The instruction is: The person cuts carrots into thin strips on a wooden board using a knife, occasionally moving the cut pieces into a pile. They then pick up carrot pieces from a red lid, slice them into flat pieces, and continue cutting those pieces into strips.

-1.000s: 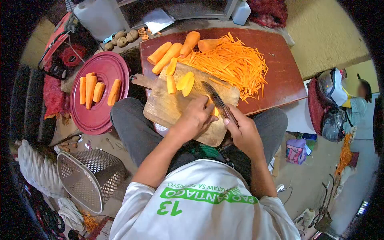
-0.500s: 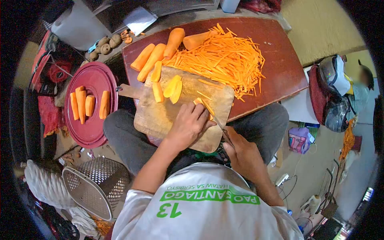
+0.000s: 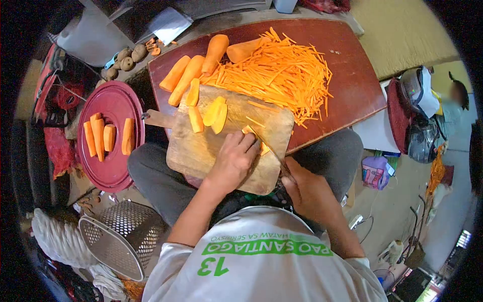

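My left hand point(image 3: 234, 160) has its fingers curled down on a carrot piece point(image 3: 248, 130) on the wooden cutting board point(image 3: 201, 156). The handle of a knife point(image 3: 275, 155) is in my right hand point(image 3: 308, 189), and its thin blade slants across the carrot piece beside my left fingertips. Part of that piece is hidden under my fingers. Cut carrot chunks point(image 3: 196, 119) and yellowish carrot slabs point(image 3: 215, 115) lie on the board's left half. A large heap of carrot strips point(image 3: 287, 75) spreads behind the board.
Several whole peeled carrots point(image 3: 185, 80) lie on the dark red table point(image 3: 352, 65). At the left, a round red lid point(image 3: 111, 173) carries more carrot pieces. Brown root vegetables point(image 3: 127, 63) sit farther back. A perforated basket point(image 3: 108, 241) lies on its side near the floor.
The knife blade has shifted slightly left over the carrot piece, and more orange shows to its right. My left hand stays on the piece. The whole view has shifted a little.
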The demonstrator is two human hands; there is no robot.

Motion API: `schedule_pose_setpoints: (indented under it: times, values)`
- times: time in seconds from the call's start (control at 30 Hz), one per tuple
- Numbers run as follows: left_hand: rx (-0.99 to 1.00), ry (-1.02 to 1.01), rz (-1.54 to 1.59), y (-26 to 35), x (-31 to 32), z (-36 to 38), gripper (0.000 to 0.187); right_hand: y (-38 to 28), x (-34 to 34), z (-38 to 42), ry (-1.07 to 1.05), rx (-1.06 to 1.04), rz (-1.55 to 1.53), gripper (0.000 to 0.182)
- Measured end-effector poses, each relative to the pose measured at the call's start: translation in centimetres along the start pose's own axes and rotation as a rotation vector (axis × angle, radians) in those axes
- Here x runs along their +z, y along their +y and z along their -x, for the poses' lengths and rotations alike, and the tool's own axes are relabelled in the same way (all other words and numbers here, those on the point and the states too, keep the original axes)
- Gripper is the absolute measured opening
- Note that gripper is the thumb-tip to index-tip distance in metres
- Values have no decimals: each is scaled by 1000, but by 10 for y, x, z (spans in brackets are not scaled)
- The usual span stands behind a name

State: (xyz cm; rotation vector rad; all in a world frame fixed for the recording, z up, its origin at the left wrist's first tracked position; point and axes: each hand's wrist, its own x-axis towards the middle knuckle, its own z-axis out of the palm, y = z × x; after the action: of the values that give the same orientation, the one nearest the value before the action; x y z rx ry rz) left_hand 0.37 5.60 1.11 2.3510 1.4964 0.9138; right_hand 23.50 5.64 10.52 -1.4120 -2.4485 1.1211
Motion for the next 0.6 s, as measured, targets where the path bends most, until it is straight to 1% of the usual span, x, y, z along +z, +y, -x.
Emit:
schedule_pose_setpoints:
  times: [0.03, 0.13, 0.23, 0.33, 0.4, 0.47, 0.53, 0.6]
  values:
    - [1, -3, 0, 0, -1, -1, 25, -5, -3, 3, -19, 98, -70, 32]
    - [20, -21, 2, -5, 4, 1, 23, -3, 10, -15, -24, 78, -80, 31]
    - [2, 8, 36, -4, 6, 1, 22, -4, 14, -48, 28, 20, -128, 32]
    - [-57, -3, 65, -3, 4, 3, 23, -8, 5, -53, -15, 37, -109, 33]
    - [-63, 12, 81, -4, 3, 4, 23, -5, 3, -31, -18, -48, 24, 32]
    - [-63, 28, 91, -3, 5, 6, 24, -8, 3, -11, -43, -20, 38, 31]
    - [-42, 46, 84, -5, 5, 5, 25, -14, 1, -3, -73, 120, -68, 30]
    - [-41, 72, 83, -5, 4, 2, 27, 11, 23, -18, -28, -27, 28, 30]
